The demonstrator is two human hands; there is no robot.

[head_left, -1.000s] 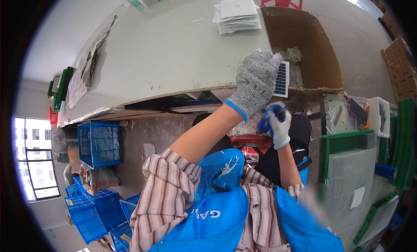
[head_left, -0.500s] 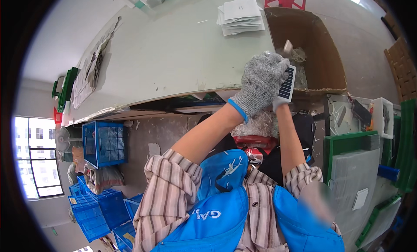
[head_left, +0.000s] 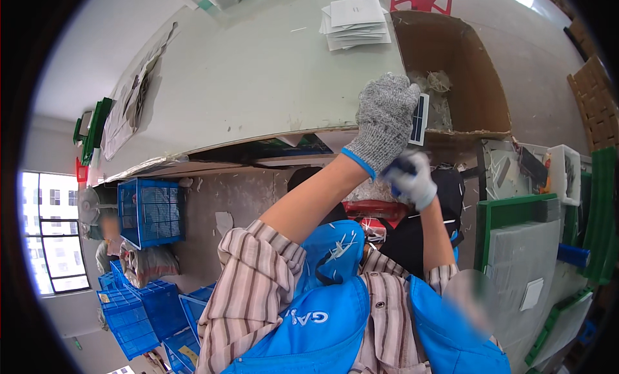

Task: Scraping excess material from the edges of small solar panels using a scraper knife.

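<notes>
Panel [head_left: 420, 120] in left hand [head_left: 387, 113]; right hand [head_left: 414, 180] nearby

Daylight burned white through the window [head_left: 58, 229] over there; glare spotted the floor [head_left: 535, 71], the right hand [head_left: 414, 179] blurred, and straight edges bowed toward black.

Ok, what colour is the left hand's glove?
The glove is speckled grey with a blue cuff, best seen in the head view.

My grey-gloved left hand [head_left: 387, 109] grips a dark panel [head_left: 419, 120] with white edging. Bearings taken from that hand: my right hand [head_left: 418, 182], motion-blurred, 5 o'clock, just below the panel; stacked white cards [head_left: 356, 13], 11; open cardboard box [head_left: 480, 84], 2; blue crate [head_left: 127, 213], 8.
</notes>
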